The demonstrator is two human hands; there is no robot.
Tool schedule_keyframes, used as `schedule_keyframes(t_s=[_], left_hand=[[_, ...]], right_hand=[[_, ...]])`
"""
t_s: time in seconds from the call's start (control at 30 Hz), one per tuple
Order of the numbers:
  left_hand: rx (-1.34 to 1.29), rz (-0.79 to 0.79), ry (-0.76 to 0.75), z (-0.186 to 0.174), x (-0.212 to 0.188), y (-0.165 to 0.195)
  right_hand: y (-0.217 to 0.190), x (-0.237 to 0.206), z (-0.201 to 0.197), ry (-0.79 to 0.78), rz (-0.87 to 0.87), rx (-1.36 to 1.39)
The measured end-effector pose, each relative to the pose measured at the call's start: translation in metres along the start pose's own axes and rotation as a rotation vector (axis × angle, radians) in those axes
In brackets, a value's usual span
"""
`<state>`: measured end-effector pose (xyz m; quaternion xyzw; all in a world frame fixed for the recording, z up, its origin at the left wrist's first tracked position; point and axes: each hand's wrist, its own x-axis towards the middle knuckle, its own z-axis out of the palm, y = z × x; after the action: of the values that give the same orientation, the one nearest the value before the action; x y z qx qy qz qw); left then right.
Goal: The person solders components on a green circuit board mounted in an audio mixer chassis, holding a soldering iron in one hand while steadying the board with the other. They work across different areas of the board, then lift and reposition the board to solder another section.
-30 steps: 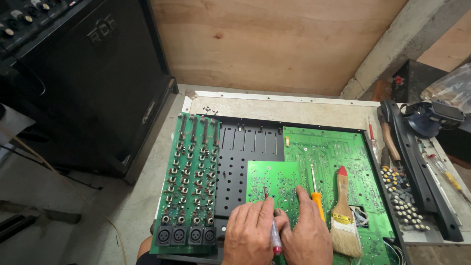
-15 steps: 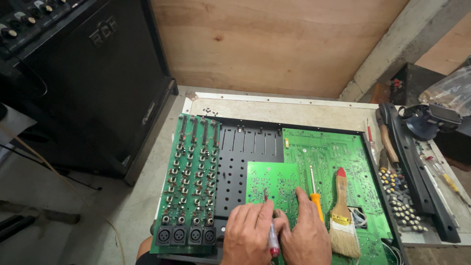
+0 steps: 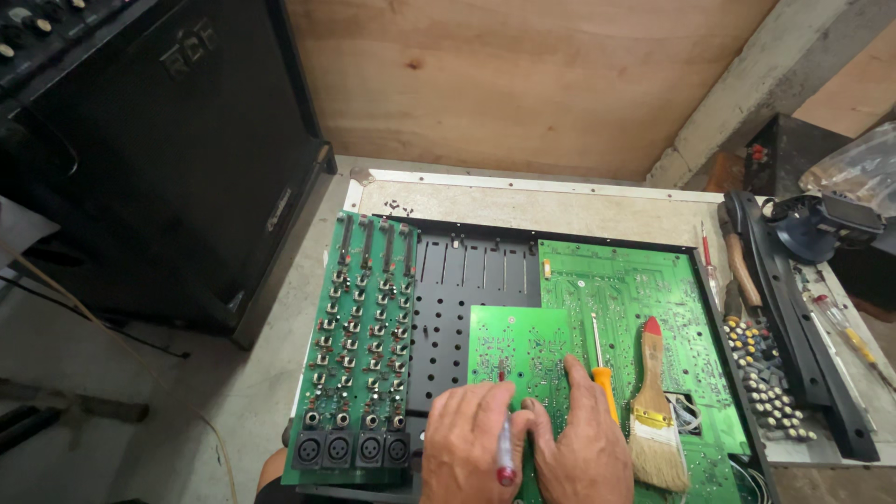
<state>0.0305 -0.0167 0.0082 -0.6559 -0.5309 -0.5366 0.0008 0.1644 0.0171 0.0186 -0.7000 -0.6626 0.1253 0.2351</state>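
Here, both hands sit low in the head view, pressed together over a small green circuit board [image 3: 523, 359] that lies inside an opened black metal chassis [image 3: 462, 299]. The left hand [image 3: 471, 448] has its fingers [image 3: 490, 401] curled shut around a thin red-tipped tool [image 3: 505, 453], held like a pen, with its upper end touching the small board's surface. The right hand [image 3: 579, 448] lies flat, its fingers [image 3: 577, 383] spread a little and pressing down on the same board; it grips nothing. The two hands touch each other at the thumbs.

Just to the right of the right hand, a screwdriver with an orange handle [image 3: 605, 373] rests on a larger green circuit board [image 3: 644, 280], its shaft pointing away from the person. Beside it lies a paintbrush [image 3: 653, 411] with a red-tipped wooden handle and pale bristles, the bristles toward the person. To the left of the hands, a long green board with rows of knob shafts and four round sockets [image 3: 359, 345] lies tilted along the chassis edge.

The chassis rests on a grey counter [image 3: 280, 373]. A pile of small coloured knobs [image 3: 761, 364] lies at the right, near a long black panel strip [image 3: 803, 336]. A big black speaker cabinet [image 3: 159, 159] stands at the left, and a plywood wall [image 3: 523, 84] rises behind.
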Motion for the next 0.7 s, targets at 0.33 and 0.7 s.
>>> schedule_keyframes(t_s=[0.33, 0.7], left_hand=[[-0.369, -0.521, 0.066, -0.007, 0.002, -0.011], [-0.442, -0.657, 0.126, -0.003, 0.001, -0.015]], right_hand=[[-0.005, -0.002, -0.006, -0.024, 0.019, 0.001], [-0.006, -0.003, -0.007, -0.025, 0.030, -0.010]])
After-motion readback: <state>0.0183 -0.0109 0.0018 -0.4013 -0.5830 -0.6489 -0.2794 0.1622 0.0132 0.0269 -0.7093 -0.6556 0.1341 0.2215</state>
